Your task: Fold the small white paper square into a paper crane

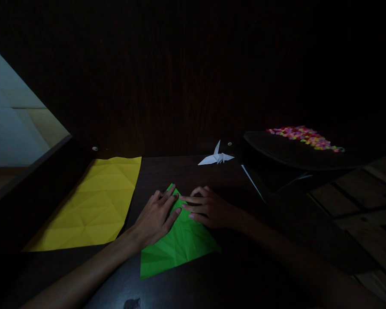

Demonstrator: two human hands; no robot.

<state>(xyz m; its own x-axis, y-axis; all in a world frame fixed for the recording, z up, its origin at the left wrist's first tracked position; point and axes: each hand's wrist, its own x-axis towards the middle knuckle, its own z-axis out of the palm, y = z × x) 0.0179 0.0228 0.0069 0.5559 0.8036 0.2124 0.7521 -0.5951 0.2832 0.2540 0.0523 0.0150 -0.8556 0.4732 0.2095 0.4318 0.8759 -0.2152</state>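
A green sheet of paper (180,244), creased and partly folded to a point at its far end, lies on the dark table (186,171) in front of me. My left hand (157,216) rests flat on its upper left part with the fingers spread and pressing down. My right hand (207,208) presses on the upper right part, its fingertips meeting those of the left hand near the paper's tip. Neither hand lifts the paper.
A creased yellow sheet (93,206) lies to the left. A small white paper crane (216,158) stands at the back. At right, a dark tray (286,152) holds several small colourful pieces (304,136). The room is dim; a wooden floor shows at right.
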